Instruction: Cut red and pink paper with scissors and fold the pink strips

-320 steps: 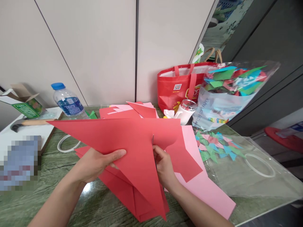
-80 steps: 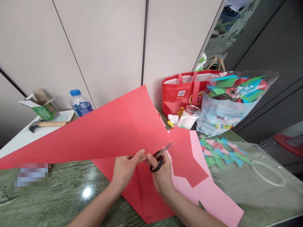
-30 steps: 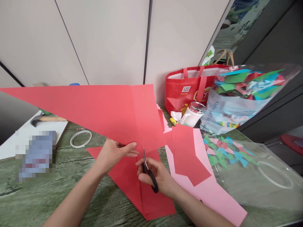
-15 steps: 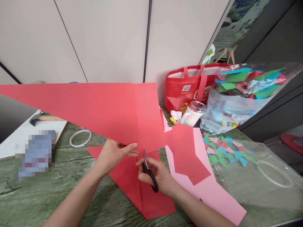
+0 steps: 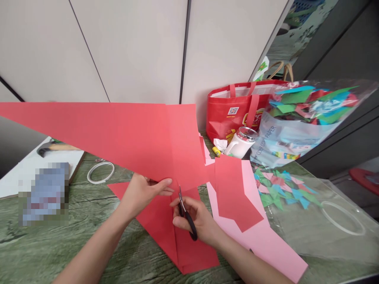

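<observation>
The large red paper sheet (image 5: 139, 136) is held up in the air before the chest, above the green wood-grained table (image 5: 97, 209). Compared with 2.7 s ago, it has swung so that its top edge is close to level, and the blades have turned from pointing right to pointing upward at its lower edge; over the last 0.5 s almost nothing has moved. I judge this to be a lining-up of blades and paper, with steadiness mattering more than reach. The sheet is a long tapering wedge: its long axis runs left to right, the narrow point aims left and leaves the view, and the broad end stands to the right. The left hand (image 5: 142, 193) has thumb and fingers pinched together on the lower edge. The right hand (image 5: 197, 221) is closed around the black-handled metal scissors (image 5: 191, 226), whose blades look nearly together; whether paper lies between them I cannot tell. Below, a folded red paper sheet (image 5: 160, 227) rests on the table. Just right, a notched red paper piece (image 5: 235, 193) lies on a broad pink paper sheet (image 5: 275, 244). Farther out are a flat clear plastic bag (image 5: 302, 228) with small coloured paper cuttings (image 5: 281, 189), a white handled mug with a silver lid (image 5: 239, 144), a red shopping bag (image 5: 220, 118) and, at left, a white ring (image 5: 100, 181).
</observation>
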The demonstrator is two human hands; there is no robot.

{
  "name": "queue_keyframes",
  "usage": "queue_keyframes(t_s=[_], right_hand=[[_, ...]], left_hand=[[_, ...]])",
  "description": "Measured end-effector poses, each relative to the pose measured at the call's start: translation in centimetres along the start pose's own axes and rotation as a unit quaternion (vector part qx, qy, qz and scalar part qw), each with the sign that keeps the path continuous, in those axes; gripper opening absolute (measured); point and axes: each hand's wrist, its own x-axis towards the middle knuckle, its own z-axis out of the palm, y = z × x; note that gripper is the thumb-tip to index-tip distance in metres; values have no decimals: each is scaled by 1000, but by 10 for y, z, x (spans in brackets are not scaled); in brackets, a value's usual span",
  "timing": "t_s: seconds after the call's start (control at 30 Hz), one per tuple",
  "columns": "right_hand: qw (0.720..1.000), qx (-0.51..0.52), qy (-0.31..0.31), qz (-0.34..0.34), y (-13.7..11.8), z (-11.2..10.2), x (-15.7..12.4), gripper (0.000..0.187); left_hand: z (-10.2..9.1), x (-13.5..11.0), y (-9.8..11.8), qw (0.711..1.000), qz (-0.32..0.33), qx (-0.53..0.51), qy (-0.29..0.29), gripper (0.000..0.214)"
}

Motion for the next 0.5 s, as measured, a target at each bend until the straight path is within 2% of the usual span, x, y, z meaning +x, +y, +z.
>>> queue_keyframes(t_s=[0.3,0.5], right_hand=[[1000,5,-4,5,-3,0,0,37],[1000,14,-5,2,-4,0,-1,32]], left_hand=[[1,-1,2,1000,-1,-3,5,22],[2,-2,2,1000,-4,-13,6,23]])
